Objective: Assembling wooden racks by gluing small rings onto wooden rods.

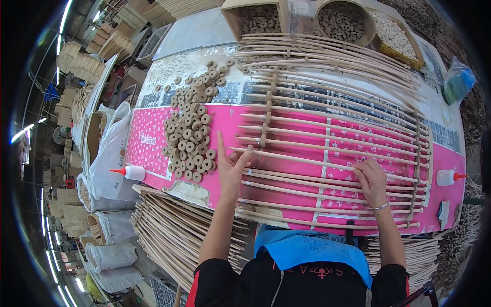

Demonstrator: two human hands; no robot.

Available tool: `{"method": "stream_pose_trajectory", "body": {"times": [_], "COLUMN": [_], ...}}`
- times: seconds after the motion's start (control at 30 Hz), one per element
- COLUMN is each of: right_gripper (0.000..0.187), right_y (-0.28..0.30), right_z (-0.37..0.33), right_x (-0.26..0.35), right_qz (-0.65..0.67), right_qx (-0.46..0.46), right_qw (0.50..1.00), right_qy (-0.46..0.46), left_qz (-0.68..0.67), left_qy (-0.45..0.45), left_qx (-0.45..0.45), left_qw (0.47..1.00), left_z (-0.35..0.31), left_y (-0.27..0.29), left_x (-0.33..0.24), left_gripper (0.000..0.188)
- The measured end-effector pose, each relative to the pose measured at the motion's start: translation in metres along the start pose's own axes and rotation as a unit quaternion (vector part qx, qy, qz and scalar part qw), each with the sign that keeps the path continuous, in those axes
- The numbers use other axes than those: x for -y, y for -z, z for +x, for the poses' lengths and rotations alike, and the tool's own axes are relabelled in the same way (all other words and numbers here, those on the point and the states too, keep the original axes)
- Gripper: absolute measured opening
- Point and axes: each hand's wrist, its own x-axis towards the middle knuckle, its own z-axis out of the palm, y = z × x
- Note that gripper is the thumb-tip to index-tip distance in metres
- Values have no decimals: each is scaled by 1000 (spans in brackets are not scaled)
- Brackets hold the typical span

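My left hand (232,166) is at the left end of a thin wooden rod (302,157). Its index finger points up while the thumb and another finger close on a small wooden ring (250,148) at that rod. Farther along the same rod, my right hand (371,180) pinches it between thumb and fingers. Beyond lie several parallel rods, joined near their left ends by a row of rings (268,105) and near their right ends by another row (422,146). Several loose rods (307,195) lie nearer me, across the pink table cover (302,123).
Loose wooden rings (190,135) are heaped left of my left hand. Glue bottles stand at the left (134,173) and right (446,177). At the back are a wooden box (230,20), a round tub (321,30) and a yellow basket (417,62). Rod bundles (179,230) lie below the table edge.
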Motion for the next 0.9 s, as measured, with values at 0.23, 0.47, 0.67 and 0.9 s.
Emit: {"method": "stream_pose_trajectory", "body": {"times": [0.23, 0.47, 0.67, 0.9], "right_gripper": [11, 14, 13, 14], "right_y": [-3, -5, -8, -14], "right_z": [3, 10, 12, 14], "right_x": [-1, 3, -3, -4], "right_qz": [14, 35, 30, 18], "right_qx": [31, 32, 31, 42], "right_qw": [999, 998, 999, 999], "right_qy": [-20, -31, -32, -4], "left_qz": [23, 5, 495, 519], "left_qy": [5, -11, -285, -278], "left_qx": [32, 37, 50, 46], "left_qw": [999, 999, 819, 807], "left_z": [-1, -3, 2, 2], "left_y": [-8, -9, 0, 2], "left_x": [6, 7, -6, 11], "left_gripper": [106, 90, 49, 40]}}
